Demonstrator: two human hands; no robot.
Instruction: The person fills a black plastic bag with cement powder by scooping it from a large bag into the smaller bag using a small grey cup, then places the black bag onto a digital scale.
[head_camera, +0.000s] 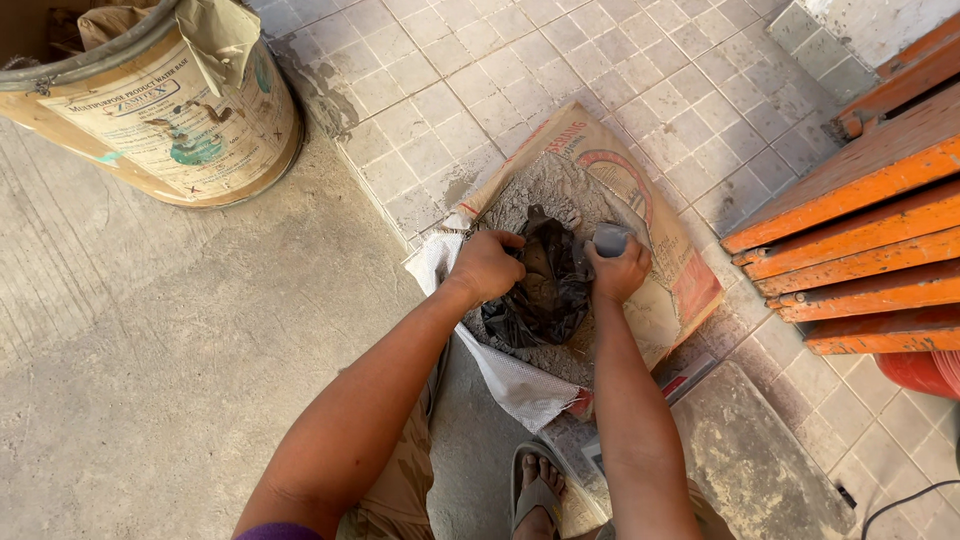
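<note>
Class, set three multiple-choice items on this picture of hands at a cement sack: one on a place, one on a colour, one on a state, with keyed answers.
1. Where does the drum stand?
A. upper left
B. lower right
C. on the planks

2. What colour are the wooden planks?
A. blue
B. orange
C. white

3. The cement sack is
A. sealed
B. open
C. folded flat

Answers:
1 A, the drum stands at upper left.
2 B, the wooden planks are orange.
3 B, the cement sack shows grey powder, where the left hand grips a black plastic bag and the right hand holds a small grey cup.
</note>
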